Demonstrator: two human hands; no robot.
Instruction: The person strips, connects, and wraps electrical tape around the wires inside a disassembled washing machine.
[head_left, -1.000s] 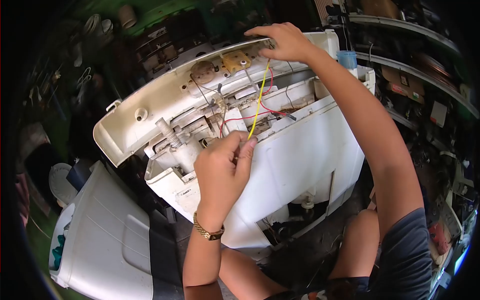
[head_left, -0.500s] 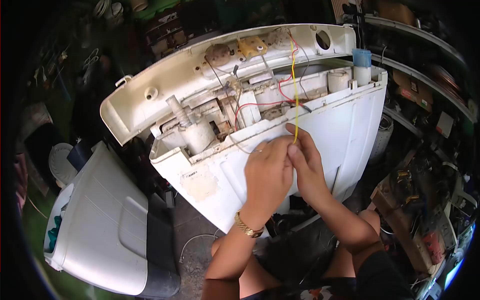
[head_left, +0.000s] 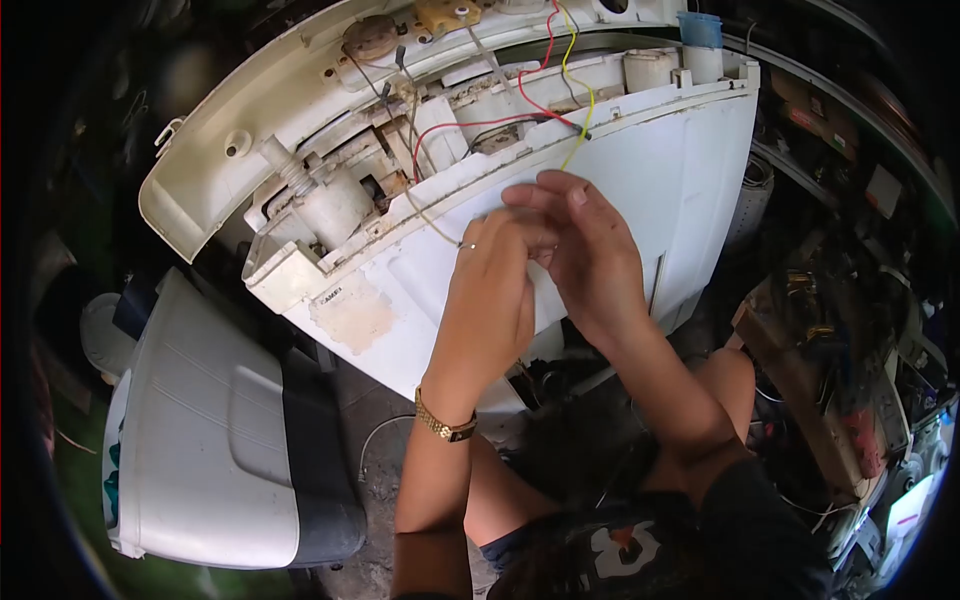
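A white appliance body (head_left: 600, 190) tilts in front of me, its cream control panel (head_left: 235, 140) lifted along the top. A yellow wire (head_left: 591, 95) runs from the panel down behind my right hand's fingers. My left hand (head_left: 490, 275), with a gold watch on the wrist, is closed in a pinch beside the right palm. A thin tan wire (head_left: 430, 222) reaches it from the housing. My right hand (head_left: 600, 255) has its fingers loosely curved and apart. The wire ends between the hands are hidden. A red wire (head_left: 455, 125) crosses the open housing to a dark joint.
A white-and-grey tub-like casing (head_left: 215, 420) stands on the floor at left. A blue-topped cylinder (head_left: 701, 45) sits at the housing's right end. Wooden board (head_left: 800, 400) and cluttered parts lie at right. A white cable (head_left: 375, 440) curls on the floor.
The view has shifted, so the appliance sits higher and further left. The yellow wire has gone from straight to slack. My right hand's fingers have loosened and its thumb has risen.
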